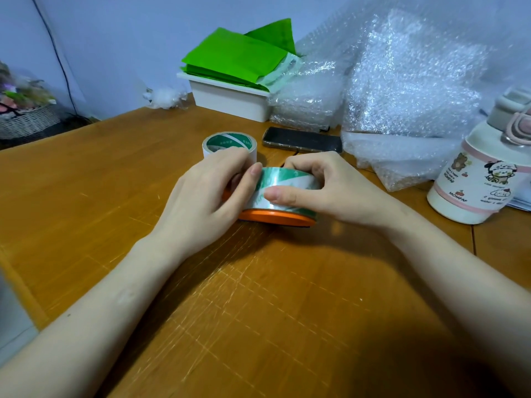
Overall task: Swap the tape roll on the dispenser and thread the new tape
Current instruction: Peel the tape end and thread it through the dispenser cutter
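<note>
A clear tape roll [287, 182] with a green-and-white printed core sits on the orange dispenser [275, 217], which lies flat on the wooden table. My left hand [207, 202] grips the roll's left side, thumb on its outer face. My right hand [330, 188] grips the right side, with the thumb across the front and fingers curled over the top rim. A second roll [227, 145], nearly all core with white sides and green print, lies flat just behind my left hand.
A dark phone [301, 139] lies behind the rolls. A white box [230, 101] holding green bags stands at the back. Bubble wrap [396, 90] is piled at the back right. A white and pink bottle [482, 179] stands at the right. The table [230, 311] has scratches.
</note>
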